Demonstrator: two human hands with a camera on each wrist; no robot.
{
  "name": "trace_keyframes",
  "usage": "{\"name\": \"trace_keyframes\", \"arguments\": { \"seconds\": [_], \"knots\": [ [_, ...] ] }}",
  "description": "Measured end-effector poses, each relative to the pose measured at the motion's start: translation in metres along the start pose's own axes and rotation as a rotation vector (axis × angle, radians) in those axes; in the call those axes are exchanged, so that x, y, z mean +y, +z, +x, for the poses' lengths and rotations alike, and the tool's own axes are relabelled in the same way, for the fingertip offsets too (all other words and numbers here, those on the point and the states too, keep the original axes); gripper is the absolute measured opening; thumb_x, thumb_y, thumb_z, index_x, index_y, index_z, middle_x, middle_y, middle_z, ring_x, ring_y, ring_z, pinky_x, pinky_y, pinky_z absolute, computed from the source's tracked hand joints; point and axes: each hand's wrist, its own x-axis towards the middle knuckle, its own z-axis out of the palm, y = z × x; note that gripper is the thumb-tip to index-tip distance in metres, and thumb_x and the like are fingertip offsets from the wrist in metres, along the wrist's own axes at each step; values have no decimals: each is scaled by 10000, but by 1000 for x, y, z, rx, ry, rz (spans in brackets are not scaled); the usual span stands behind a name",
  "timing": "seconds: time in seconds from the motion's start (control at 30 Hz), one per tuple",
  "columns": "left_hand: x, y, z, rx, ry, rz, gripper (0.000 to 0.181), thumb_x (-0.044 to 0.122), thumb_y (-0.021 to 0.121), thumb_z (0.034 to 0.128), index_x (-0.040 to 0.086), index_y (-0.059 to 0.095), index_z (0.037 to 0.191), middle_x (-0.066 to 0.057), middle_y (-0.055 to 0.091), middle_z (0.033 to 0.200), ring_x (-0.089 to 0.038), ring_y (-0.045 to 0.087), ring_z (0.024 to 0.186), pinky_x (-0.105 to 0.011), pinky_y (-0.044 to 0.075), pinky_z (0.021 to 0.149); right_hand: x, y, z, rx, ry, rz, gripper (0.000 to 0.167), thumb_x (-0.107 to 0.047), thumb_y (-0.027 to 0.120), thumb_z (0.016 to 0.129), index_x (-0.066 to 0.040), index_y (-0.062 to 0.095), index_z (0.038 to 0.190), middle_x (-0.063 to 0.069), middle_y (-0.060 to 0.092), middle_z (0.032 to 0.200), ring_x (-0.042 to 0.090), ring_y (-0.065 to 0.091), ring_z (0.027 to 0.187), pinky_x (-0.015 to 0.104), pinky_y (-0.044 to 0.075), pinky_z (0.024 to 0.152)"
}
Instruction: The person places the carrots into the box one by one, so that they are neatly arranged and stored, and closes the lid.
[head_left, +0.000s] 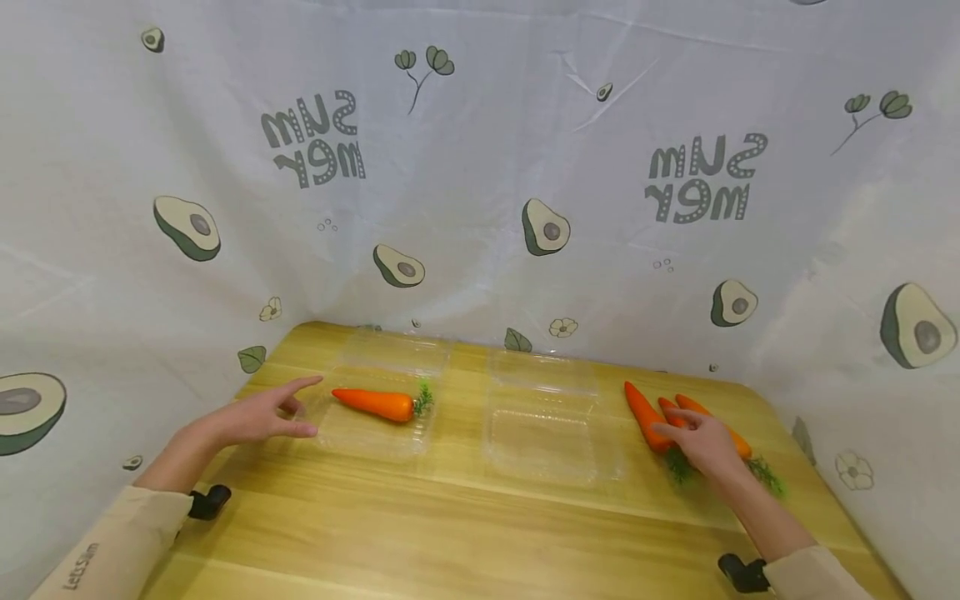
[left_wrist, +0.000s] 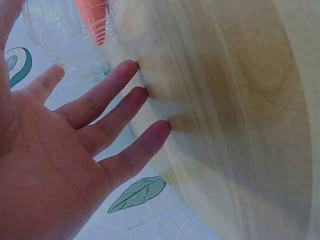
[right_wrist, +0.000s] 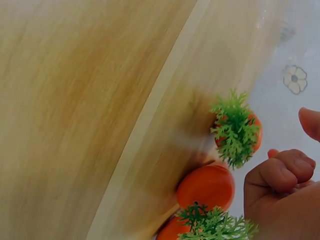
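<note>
Four carrots [head_left: 378, 405], two containers [head_left: 536, 442], two hands [head_left: 255, 417]

- White cloth [head_left: 480, 142] fills the top and both sides of the head view, creased at upper centre.
- Avocado prints [head_left: 546, 227] dot it from left edge to right.
- Mirrored grey "summer" lettering [head_left: 707, 179] shows at upper left and upper right.
- A yellowish wooden table [head_left: 450, 533], grain streaked, far corners rounded, spans lower centre.
- Soft light leaves a pale sheen at bottom centre.
</note>
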Motion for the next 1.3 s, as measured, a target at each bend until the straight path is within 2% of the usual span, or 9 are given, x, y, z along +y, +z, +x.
{"name": "trace_keyframes", "arguments": {
  "seconds": [0.23, 0.43, 0.63, 0.83, 1.07, 1.3],
  "knots": [
    [2, 0, -2, 0, -6, 11, 951, 402, 739, 912, 70, 182, 1608, -281, 593, 1304, -404, 572, 1206, -408, 518, 797, 11, -1, 5, 4, 11, -34, 765, -416, 606, 994, 138, 383, 1471, 415, 248, 1529, 577, 268, 1378, 628, 321, 1106],
    [3, -1, 3, -1, -10, -3, 952, 421, 732, 914, 88, 179, 1614, -269, 589, 1310, -426, 551, 1223, -383, 503, 765, 15, -4, 7, 20, 29, -77, 777, -424, 637, 963, 176, 434, 1413, 427, 326, 1477, 587, 333, 1310, 629, 348, 1072],
    [-2, -2, 5, 9, -26, 1, 941, 421, 735, 911, 111, 192, 1615, -238, 594, 1310, -398, 548, 1226, -387, 500, 782, 15, -4, 7, 28, 23, -105, 752, -398, 670, 940, 195, 482, 1363, 431, 343, 1462, 595, 356, 1285, 620, 374, 1052],
    [-3, -1, 3, 4, -10, -4, 951, 418, 737, 911, 84, 188, 1611, -249, 597, 1300, -411, 555, 1220, -410, 509, 794, 13, 1, 6, 22, 36, -139, 696, -346, 683, 939, 207, 513, 1326, 446, 377, 1425, 597, 407, 1235, 613, 417, 1008],
    [-1, 0, 2, 4, -11, -3, 958, 416, 744, 905, 79, 188, 1609, -260, 595, 1300, -412, 555, 1221, -420, 513, 808, 12, 1, 6, 24, 42, -172, 721, -377, 691, 928, 208, 523, 1314, 443, 395, 1414, 594, 423, 1222, 616, 410, 1009],
    [-1, 1, 1, 11, -12, 10, 954, 420, 743, 904, 83, 195, 1608, -261, 597, 1302, -409, 555, 1222, -438, 517, 824, 13, 3, 9, 41, 3, -238, 731, -407, 736, 883, 224, 584, 1220, 410, 549, 1281, 573, 504, 1138, 598, 449, 949]
  ]
}}
